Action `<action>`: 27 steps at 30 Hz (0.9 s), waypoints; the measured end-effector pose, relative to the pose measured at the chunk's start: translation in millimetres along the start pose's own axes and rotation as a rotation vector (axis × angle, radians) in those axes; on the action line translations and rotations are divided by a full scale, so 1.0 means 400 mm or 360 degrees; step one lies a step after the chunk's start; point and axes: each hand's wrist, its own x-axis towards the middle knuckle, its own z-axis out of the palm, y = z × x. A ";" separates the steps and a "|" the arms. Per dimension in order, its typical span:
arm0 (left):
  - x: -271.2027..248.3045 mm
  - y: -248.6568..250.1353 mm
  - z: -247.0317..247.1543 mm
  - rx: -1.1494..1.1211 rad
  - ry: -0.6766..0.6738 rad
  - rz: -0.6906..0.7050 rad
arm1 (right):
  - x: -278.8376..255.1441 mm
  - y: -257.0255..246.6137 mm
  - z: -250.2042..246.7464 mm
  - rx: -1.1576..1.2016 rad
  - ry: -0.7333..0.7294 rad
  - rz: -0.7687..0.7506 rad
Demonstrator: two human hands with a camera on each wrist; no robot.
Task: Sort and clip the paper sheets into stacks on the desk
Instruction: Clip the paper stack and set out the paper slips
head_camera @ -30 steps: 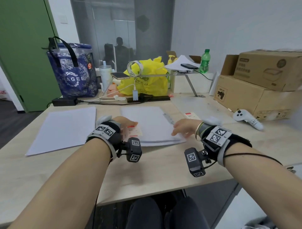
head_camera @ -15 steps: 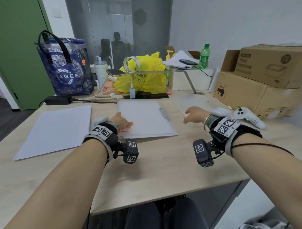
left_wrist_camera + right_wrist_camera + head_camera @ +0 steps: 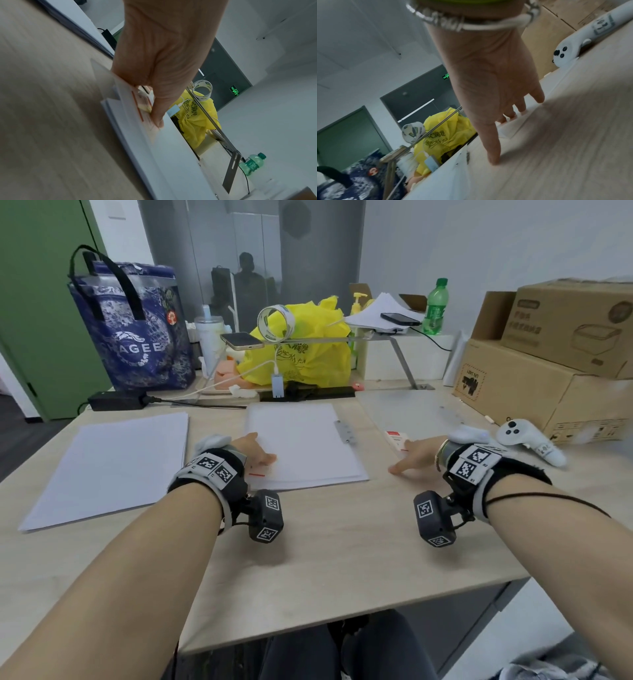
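Left hand [image 3: 251, 451]: a small red-striped card [image 3: 144, 108] is pinched against the middle paper stack [image 3: 301, 446]. Right hand [image 3: 416, 455]: fingers are spread flat (nothing gripped) on the counter [image 3: 342, 542], touching a second card [image 3: 397, 440].

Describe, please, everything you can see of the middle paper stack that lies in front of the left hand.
The middle paper stack is plain white sheets, several deep by its layered edge, lying flat on the wooden desk. A metal clip bar lies along its right edge. At the near left corner the left hand pinches a small red-and-white card against the top sheets. The right hand is apart from it, on the desk.
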 end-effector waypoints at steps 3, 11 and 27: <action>-0.007 0.004 -0.002 0.0022 0.0003 0.0002 | -0.028 -0.023 0.010 -0.0087 0.0001 -0.0090; -0.006 -0.038 -0.023 -0.0154 -0.0101 -0.0031 | -0.043 -0.070 -0.012 0.0078 0.0191 -0.0192; 0.005 -0.029 -0.023 0.0057 -0.0143 -0.0090 | -0.003 -0.105 -0.019 -0.0195 0.0211 -0.0119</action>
